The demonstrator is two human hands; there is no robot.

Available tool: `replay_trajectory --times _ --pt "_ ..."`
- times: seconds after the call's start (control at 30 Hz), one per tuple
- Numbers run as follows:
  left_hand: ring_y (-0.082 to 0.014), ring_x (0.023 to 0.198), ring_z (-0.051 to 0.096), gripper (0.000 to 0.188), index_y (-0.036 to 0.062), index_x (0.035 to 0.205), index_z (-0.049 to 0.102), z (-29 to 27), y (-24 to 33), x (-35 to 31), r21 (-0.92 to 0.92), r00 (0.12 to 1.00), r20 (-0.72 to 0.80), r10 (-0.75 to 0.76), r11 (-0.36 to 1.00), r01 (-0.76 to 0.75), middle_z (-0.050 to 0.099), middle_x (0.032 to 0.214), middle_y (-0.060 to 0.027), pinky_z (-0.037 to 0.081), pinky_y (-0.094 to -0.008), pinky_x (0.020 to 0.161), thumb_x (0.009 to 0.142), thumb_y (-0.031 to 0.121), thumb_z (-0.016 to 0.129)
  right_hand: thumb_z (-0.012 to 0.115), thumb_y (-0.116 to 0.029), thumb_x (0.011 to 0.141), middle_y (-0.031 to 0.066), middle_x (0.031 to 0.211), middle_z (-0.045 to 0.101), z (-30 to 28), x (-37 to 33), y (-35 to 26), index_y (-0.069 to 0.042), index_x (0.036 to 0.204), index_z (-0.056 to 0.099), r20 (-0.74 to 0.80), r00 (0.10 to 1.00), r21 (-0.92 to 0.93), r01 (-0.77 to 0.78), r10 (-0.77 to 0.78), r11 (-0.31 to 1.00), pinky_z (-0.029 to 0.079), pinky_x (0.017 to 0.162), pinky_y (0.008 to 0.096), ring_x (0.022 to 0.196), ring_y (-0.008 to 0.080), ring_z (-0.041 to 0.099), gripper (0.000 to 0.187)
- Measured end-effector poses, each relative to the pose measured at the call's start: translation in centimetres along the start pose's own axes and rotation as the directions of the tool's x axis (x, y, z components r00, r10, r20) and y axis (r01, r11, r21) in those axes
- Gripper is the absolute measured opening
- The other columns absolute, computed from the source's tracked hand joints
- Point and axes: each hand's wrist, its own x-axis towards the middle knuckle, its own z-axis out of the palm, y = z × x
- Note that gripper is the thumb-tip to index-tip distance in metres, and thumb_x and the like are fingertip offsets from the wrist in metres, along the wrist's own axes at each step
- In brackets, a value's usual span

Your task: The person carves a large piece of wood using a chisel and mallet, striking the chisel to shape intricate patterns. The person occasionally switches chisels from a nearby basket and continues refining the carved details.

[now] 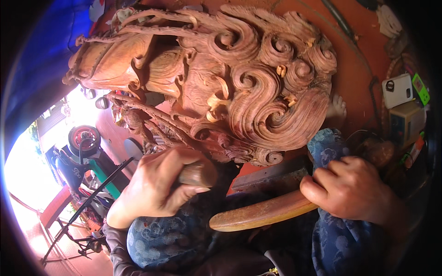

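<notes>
A large reddish-brown wood carving (276, 103), cut with deep swirls and scrolls, lies across the space before me. Pale curled shavings (215, 102) rest on its middle. My left hand (159, 181) is closed around a thick round wooden tool handle (199, 174) at the carving's near edge; the tool's working end is hidden. To the right, my right hand (350, 188) grips a curved, smooth wooden club (262, 214) over my lap. The club's free end points left and stays apart from both the carving and the left hand's tool.
A flat grey block (269, 177) lies below the carving's near edge. At right are a white phone-like case (397, 91), a bright green device (420, 88) and a small box (407, 122). A dark rod (338, 18) lies on the red floor. A wheeled vehicle (84, 140) stands at left.
</notes>
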Motion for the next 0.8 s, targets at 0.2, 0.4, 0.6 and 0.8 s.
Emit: replay_trajectory --times 0.2,0.4,0.6,0.8 --pt "-0.0287 0.076 0.066 0.042 0.0037 0.101 0.047 -0.1 0.5 -2.6 -0.2 0.86 -0.468 -0.201 0.973 0.118 0.064 0.089 -0.0187 0.054 -0.0459 0.074 0.09 0.042 0.061 0.059 -0.021 0.076 -0.002 0.062 0.046 0.7 -1.8 0.3 -0.015 0.079 0.055 0.086 0.991 0.081 -0.112 0.105 0.99 0.041 0.045 0.0262 0.052 0.0112 0.053 0.008" --pt "-0.0347 0.077 0.067 0.051 0.0016 0.122 0.042 -3.0 -2.6 -5.0 -0.144 0.66 -0.751 -0.029 0.982 -0.121 0.057 0.098 -0.0214 0.06 -0.0508 0.073 0.091 0.037 0.06 0.06 -0.02 0.072 -0.0014 0.062 0.045 0.8 -1.0 -0.3 -0.014 0.079 0.057 0.107 0.982 0.054 -0.163 0.157 0.985 0.041 0.048 0.0292 0.054 0.0135 0.052 0.01" --pt "-0.0396 0.097 0.064 0.039 0.0058 0.117 0.051 -4.1 -6.2 -5.8 -0.18 0.523 -0.852 -0.019 0.949 -0.259 0.057 0.112 -0.0139 0.053 -0.0534 0.092 0.083 0.0 0.068 0.066 -0.019 0.062 0.0014 0.066 0.047 0.6 -1.2 -0.6 -0.011 0.081 0.059 0.159 0.965 0.102 -0.226 0.209 0.969 0.042 0.054 0.0354 0.06 0.0198 0.054 0.022" --pt "-0.0476 0.108 0.058 0.032 0.0045 0.108 0.05 -2.0 -9.6 -5.6 -0.111 0.545 -0.838 0.023 0.971 -0.213 0.058 0.119 -0.0236 0.055 -0.0486 0.091 0.083 -0.009 0.064 0.076 -0.02 0.053 0.0041 0.071 0.052 0.4 -0.7 -0.4 -0.009 0.092 0.06 0.241 0.952 0.18 -0.232 0.186 0.956 0.042 0.061 0.0393 0.067 0.0242 0.057 0.044"
